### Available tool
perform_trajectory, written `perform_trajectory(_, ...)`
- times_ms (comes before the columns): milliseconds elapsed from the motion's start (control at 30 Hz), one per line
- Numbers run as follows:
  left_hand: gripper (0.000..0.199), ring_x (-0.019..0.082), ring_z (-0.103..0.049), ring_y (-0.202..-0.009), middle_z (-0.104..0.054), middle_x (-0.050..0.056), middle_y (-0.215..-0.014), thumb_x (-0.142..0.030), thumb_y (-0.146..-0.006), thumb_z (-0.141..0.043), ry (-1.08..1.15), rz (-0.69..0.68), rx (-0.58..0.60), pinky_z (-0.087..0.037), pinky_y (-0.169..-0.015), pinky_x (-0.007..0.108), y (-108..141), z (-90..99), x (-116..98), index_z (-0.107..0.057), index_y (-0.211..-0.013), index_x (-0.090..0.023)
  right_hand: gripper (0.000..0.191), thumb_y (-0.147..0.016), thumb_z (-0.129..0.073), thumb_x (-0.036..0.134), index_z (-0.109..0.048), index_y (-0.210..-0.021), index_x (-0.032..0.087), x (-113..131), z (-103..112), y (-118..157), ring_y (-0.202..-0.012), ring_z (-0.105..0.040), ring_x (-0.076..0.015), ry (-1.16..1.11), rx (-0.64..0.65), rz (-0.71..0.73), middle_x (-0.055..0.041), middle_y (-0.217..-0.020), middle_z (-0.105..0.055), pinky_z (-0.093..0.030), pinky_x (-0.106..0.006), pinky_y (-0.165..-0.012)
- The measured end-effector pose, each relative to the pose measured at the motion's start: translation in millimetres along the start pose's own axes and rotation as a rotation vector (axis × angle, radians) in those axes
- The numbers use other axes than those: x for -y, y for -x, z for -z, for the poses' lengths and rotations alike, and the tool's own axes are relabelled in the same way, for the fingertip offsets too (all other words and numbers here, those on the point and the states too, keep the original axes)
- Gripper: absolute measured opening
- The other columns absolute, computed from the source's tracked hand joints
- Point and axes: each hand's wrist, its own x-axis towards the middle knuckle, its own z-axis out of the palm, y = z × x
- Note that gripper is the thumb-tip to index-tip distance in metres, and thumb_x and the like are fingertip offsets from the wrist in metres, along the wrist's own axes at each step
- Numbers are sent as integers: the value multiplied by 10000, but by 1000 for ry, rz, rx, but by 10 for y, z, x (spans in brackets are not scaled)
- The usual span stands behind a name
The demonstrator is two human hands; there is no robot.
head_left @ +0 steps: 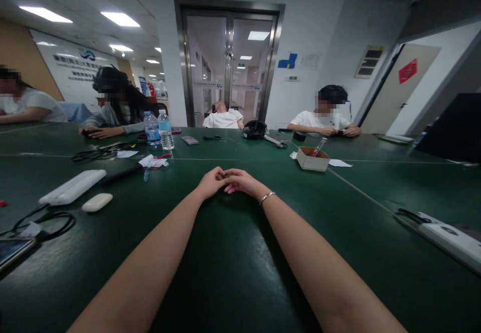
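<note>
Both forearms stretch forward over the dark green table (229, 253), and the hands meet near its middle. My left hand (211, 182) is closed, with thumb and fingertips pinched together. Against it rests my right hand (243, 181), its thumb and forefinger closed at the same spot and its other fingers curled below; a silver bracelet (267, 198) circles that wrist. Between the fingertips shows a tiny dark thing (225, 175), too small to name. Most of it is hidden by the fingers.
Left lie a white power bank (73, 187), an oval white case (97, 202), black cables (56, 225) and a phone (15, 253). Two water bottles (166, 130) stand farther back. A small box (312, 159) sits right; a white device (451, 238) lies near the right edge. Several people sit around the table.
</note>
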Motion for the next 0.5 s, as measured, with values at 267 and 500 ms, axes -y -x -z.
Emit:
perform_trajectory(267,553,178,-581,-608,-627,18,-682,-362,-611,-656,-300,247,539,-397,-558,247,337,199,-837,-479,-1098,-168,398,-649,-765,144,-473,-920,136,-56,331,142,-471,-601,-102,45,-22,-26,0,-670,-615,-514,-164,-426)
perform_trajectory(500,465,214,-595,-855,-644,27,-990,-526,-618,-606,-745,271,507,-422,-678,255,1331,1183,-1600,-604,-1026,-303,469,-593,-800,294,-396,-794,165,53,714,947,-497,-590,-90,109,-78,-58,-54,-827,-639,-490,-183,-451)
